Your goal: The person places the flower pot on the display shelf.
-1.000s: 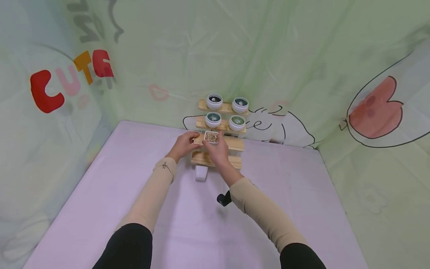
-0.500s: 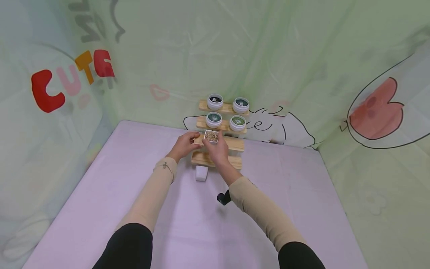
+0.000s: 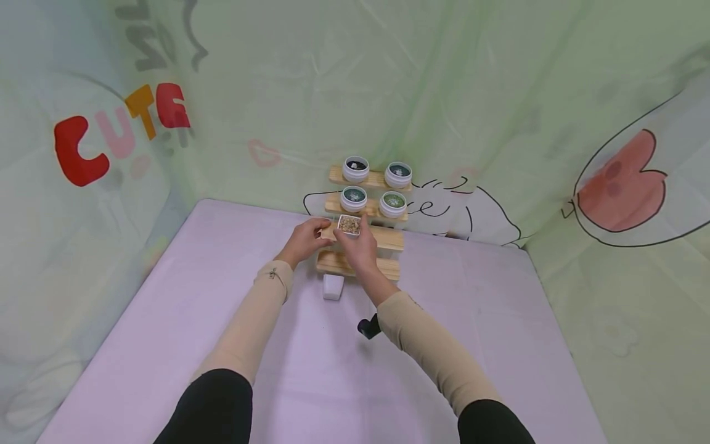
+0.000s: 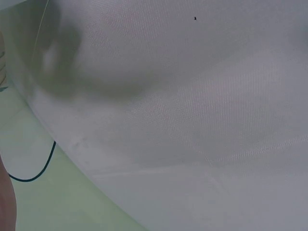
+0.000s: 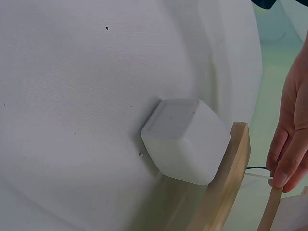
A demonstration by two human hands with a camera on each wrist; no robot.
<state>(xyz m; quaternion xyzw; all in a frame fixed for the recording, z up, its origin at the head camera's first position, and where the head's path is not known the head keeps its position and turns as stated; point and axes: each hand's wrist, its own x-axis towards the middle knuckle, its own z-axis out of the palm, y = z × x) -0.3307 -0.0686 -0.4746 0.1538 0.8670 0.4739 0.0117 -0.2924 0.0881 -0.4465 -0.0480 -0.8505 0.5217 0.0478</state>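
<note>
A wooden tiered shelf stands at the back of the table. At its left side, my left hand pinches the end of the third board down; the right wrist view shows those fingertips on the board's end. My right hand grips a small square white pot filled with tan and brown bits, at that same board. On the table, a second white square pot lies on its side against the lowest board. The left wrist view shows mostly cloth, with the left hand's grip out of sight.
Two round white pots with dark contents sit on the top board, and two more with greenish contents on the second. A black object shows by the right wrist. A pale cloth covers the table; printed curtains hang around it.
</note>
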